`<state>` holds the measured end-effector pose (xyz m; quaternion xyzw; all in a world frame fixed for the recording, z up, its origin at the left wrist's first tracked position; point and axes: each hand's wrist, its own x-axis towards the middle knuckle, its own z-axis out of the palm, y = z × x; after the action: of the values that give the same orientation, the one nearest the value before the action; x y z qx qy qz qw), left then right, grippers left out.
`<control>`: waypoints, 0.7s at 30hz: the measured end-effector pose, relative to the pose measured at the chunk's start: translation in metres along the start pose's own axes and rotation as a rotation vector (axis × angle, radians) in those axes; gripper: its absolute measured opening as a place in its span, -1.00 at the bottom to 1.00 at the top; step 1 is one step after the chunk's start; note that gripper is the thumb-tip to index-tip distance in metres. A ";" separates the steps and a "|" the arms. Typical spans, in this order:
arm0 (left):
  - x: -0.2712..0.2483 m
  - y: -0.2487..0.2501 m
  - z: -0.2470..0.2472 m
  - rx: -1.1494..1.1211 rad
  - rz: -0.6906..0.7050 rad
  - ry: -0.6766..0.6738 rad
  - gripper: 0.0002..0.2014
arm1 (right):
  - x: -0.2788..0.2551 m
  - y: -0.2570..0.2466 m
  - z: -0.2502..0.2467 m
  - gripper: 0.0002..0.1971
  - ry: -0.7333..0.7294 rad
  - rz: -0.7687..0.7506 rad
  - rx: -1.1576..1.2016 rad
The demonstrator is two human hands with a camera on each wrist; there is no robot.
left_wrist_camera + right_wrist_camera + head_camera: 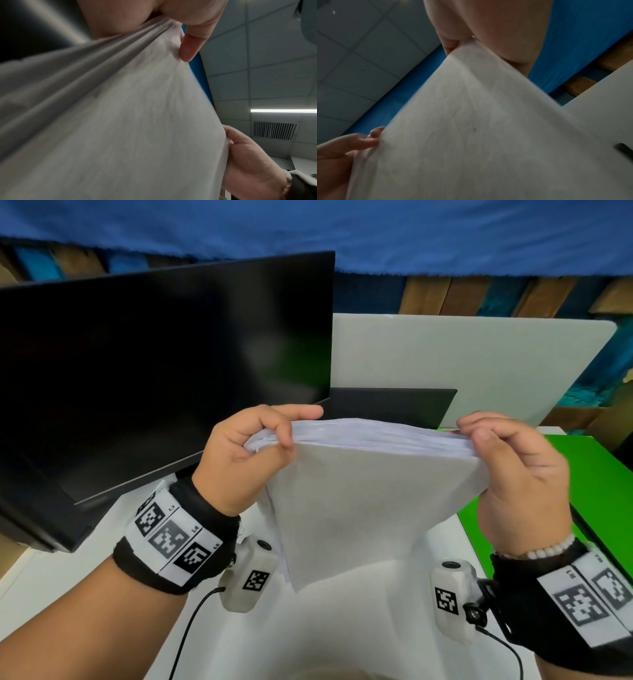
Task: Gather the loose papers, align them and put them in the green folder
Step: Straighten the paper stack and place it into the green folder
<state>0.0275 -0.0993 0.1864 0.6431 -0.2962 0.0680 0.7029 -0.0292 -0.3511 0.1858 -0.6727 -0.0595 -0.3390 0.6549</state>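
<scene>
Two hands hold one stack of white papers (346, 498) upright above the white table (61, 580), each gripping an upper corner so the sheets hang down between the wrists. The left hand (239, 457) pinches its corner with the thumb on the near face and the curled fingers (294, 414) wrapped over the top edge; the left wrist view shows the sheets bunching into folds right under that grip, so on this side the edges are not yet flush. The right hand (513, 474) clamps the opposite corner the same way, thumb toward the person and fingers curled behind the stack, and the right wrist view shows the paper running smooth and flat away from it. Holding the sheets by the top with the bottom edge free looks like a setup for squaring them: hanging loose, the pages can slide against each other and settle when the lower edge is tapped on the table. By my reading the gathering is done and the aligning is in progress. The green folder (582, 474) lies flat on the table to the right, just beyond the right hand and within easy reach for the final step. A dark monitor (154, 371) stands at the left rear, clear of the papers.
</scene>
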 end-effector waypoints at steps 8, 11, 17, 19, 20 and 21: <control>0.003 -0.009 0.010 0.045 0.008 0.057 -0.71 | -0.003 0.016 0.018 -0.80 0.164 0.067 0.142; 0.010 -0.012 0.011 0.091 0.021 0.119 -0.57 | 0.002 0.031 0.010 -0.38 0.035 0.055 0.190; 0.017 -0.004 0.003 0.059 0.068 0.120 -0.64 | 0.000 0.056 -0.010 -0.23 -0.280 0.369 0.036; 0.018 -0.003 0.000 0.030 0.069 0.149 -0.75 | -0.006 0.055 -0.004 -0.61 -0.200 0.406 0.024; 0.019 -0.005 -0.002 0.001 0.048 0.171 -0.75 | -0.008 0.055 -0.002 -0.71 -0.166 0.435 0.074; 0.018 -0.010 -0.006 -0.036 0.008 0.191 -0.70 | -0.009 0.054 0.001 -0.72 -0.140 0.457 0.149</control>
<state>0.0493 -0.1002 0.1867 0.6198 -0.2316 0.1263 0.7391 -0.0078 -0.3545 0.1359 -0.6406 0.0243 -0.1292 0.7566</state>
